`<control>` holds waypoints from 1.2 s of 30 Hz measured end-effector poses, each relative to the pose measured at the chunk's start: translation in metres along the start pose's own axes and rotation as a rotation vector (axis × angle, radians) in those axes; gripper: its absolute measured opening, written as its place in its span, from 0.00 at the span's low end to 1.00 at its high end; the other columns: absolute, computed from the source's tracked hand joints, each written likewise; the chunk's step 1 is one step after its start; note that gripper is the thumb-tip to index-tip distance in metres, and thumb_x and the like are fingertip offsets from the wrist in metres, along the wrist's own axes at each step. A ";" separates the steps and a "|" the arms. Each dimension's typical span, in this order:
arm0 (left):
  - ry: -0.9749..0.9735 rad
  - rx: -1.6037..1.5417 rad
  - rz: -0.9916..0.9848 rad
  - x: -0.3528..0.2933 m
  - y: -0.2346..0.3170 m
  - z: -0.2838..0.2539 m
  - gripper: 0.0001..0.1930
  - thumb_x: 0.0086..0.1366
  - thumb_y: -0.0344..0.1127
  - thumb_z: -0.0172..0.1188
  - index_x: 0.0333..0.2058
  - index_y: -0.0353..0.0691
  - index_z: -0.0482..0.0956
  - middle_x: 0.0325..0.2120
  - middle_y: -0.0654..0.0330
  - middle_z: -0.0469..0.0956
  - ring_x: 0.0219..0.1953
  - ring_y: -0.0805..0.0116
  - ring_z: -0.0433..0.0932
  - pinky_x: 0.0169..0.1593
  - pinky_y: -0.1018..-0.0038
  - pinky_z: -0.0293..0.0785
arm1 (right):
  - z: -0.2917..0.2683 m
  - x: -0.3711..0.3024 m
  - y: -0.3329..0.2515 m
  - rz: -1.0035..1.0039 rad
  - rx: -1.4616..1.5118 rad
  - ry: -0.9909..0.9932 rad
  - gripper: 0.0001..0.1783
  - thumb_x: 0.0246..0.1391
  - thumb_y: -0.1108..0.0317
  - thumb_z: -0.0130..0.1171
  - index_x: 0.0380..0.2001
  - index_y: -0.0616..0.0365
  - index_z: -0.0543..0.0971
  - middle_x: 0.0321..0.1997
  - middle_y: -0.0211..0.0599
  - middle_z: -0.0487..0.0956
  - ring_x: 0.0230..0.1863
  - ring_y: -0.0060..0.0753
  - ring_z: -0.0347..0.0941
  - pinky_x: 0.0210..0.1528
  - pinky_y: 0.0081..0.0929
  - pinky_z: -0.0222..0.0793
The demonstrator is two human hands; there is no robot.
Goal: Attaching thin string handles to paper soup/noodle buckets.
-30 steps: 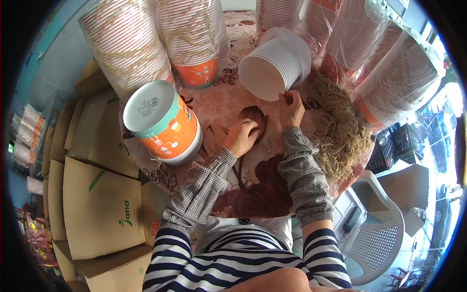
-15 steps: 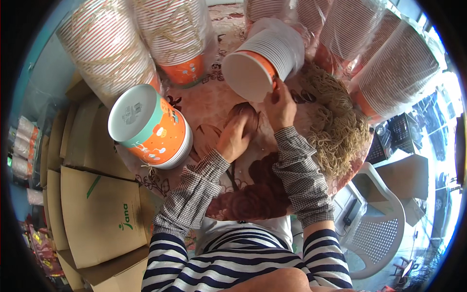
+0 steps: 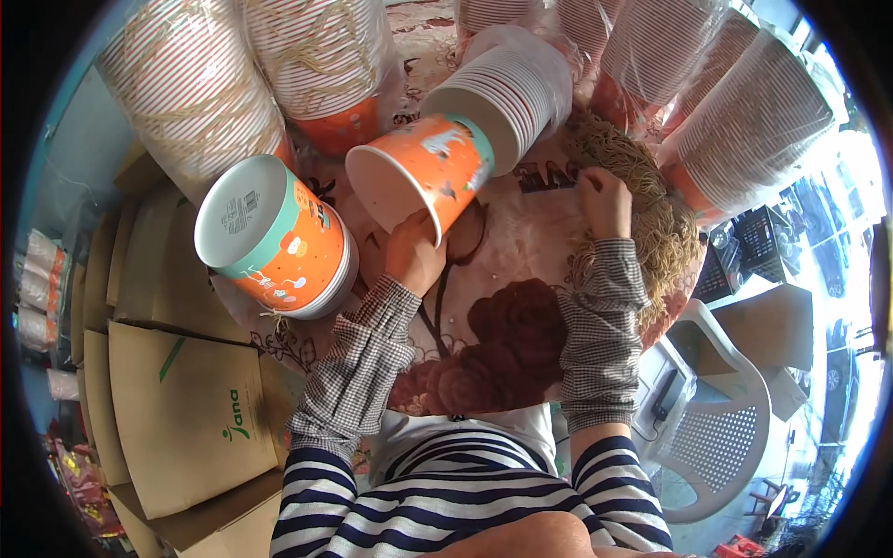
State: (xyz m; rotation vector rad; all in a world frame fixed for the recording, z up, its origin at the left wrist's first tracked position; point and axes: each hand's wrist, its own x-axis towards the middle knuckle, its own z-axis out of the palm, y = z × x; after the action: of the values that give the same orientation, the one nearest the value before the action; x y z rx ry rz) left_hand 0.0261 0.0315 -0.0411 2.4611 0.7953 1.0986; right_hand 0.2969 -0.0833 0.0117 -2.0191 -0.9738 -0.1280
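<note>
My left hand (image 3: 417, 253) grips the near rim of an orange paper tub (image 3: 435, 160), tipped on its side above the table. Its white mouth points left and its green base band faces right, against a stack of white-rimmed tubs (image 3: 502, 98) lying in a clear plastic bag. At the edge of a tangled heap of tan string (image 3: 665, 242), my right hand (image 3: 606, 200) has its fingers pinched together; what they hold, if anything, is too small to make out. To the left, a short stack of upturned orange and green tubs (image 3: 296, 253) rests near the table edge.
Tall bagged stacks of tubs (image 3: 191, 102) line the far left, some draped with string; more bagged stacks (image 3: 753, 130) stand far right. A flowered cloth (image 3: 493, 372) covers the table. Cardboard boxes (image 3: 186, 409) are at left, a white plastic chair (image 3: 716, 446) at right.
One orange tub has come out of the bagged stack toward the left and is now in my left hand. My right hand has moved from that stack rightward to the string heap.
</note>
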 end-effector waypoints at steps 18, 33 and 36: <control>-0.111 -0.024 0.081 -0.002 0.003 -0.003 0.19 0.50 0.34 0.68 0.41 0.35 0.75 0.38 0.53 0.78 0.42 0.51 0.77 0.46 0.60 0.74 | 0.019 0.011 0.062 0.215 -0.392 -0.060 0.12 0.49 0.61 0.59 0.35 0.53 0.83 0.38 0.49 0.81 0.43 0.54 0.76 0.47 0.44 0.71; 0.403 -0.171 0.233 -0.001 0.049 -0.044 0.13 0.59 0.43 0.63 0.25 0.41 0.73 0.22 0.62 0.71 0.29 0.60 0.72 0.41 0.64 0.64 | 0.043 -0.076 -0.100 -0.497 0.486 -0.364 0.07 0.54 0.77 0.59 0.37 0.62 0.78 0.30 0.37 0.81 0.30 0.25 0.78 0.31 0.22 0.74; 0.354 -0.078 0.172 -0.001 0.047 -0.048 0.15 0.59 0.46 0.62 0.24 0.41 0.73 0.20 0.64 0.71 0.28 0.62 0.72 0.42 0.65 0.63 | 0.042 -0.089 -0.115 -0.647 0.475 -0.304 0.10 0.49 0.79 0.60 0.37 0.61 0.79 0.33 0.40 0.81 0.31 0.33 0.80 0.31 0.24 0.75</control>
State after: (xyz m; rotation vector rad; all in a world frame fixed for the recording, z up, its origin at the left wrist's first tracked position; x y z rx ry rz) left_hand 0.0057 -0.0028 0.0123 2.3350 0.6273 1.6268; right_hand 0.1471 -0.0677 0.0247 -1.2591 -1.6523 0.0646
